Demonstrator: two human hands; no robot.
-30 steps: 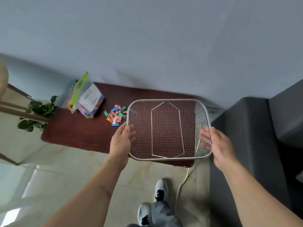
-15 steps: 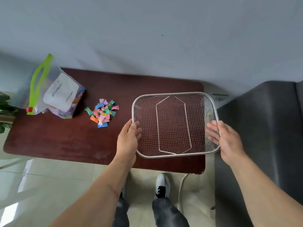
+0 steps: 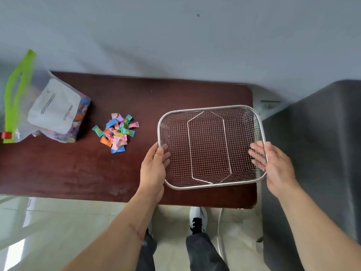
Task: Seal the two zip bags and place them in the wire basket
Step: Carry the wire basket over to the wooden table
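Observation:
An empty wire basket [image 3: 212, 112] sits at the right end of a dark red-brown table [image 3: 78, 169]. My left hand [image 3: 154, 169] grips its left rim and my right hand [image 3: 273, 163] grips its right rim. At the table's far left stands a clear zip bag [image 3: 56, 110] with a green zip strip, a red slider and a white label, holding colourful pieces. Whether a second bag lies behind it I cannot tell. A small heap of colourful wrapped candies [image 3: 116, 132] lies between the bag and the basket.
A grey sofa arm [image 3: 316, 153] stands right against the table's right end. A blue-grey wall runs behind the table. Pale tiled floor, my shoes and a white cable [image 3: 219, 231] lie below the table's front edge.
The view has shifted left and down, so the table fills more of the frame. The basket has come lower over the table's right end, with both hands still on its rims.

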